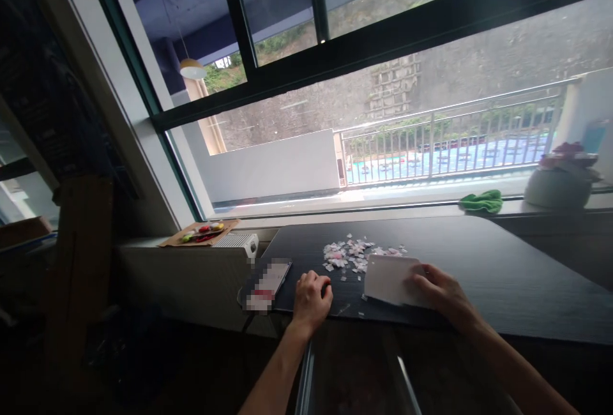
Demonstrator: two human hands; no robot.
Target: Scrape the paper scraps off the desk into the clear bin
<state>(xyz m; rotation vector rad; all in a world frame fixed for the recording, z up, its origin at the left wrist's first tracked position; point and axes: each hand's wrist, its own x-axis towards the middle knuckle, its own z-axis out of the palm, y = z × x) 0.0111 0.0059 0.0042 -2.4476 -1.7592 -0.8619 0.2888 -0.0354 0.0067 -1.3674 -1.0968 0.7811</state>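
Note:
Around the edge of a white flat card (390, 279) my right hand (438, 290) is closed, thumb and fingers gripping its right side. The card is tilted over the dark table (454, 246), and its lower edge is slightly blurred. Just behind it lies a loose heap of small white and pinkish paper scraps (352, 252), partly covered by the card. My left hand (312, 297) rests near the table's front edge with its fingers curled in; whatever they may hold is hidden. A phone-like flat device (268, 284), its screen pixelated, lies left of that hand.
A few stray scraps lie near the table's front edge. Behind the table runs a window sill with a green cloth (481, 201) and a pale round container (560, 179). At left, a brown board (179, 239) carries colourful small items beside a white ridged unit (238, 244).

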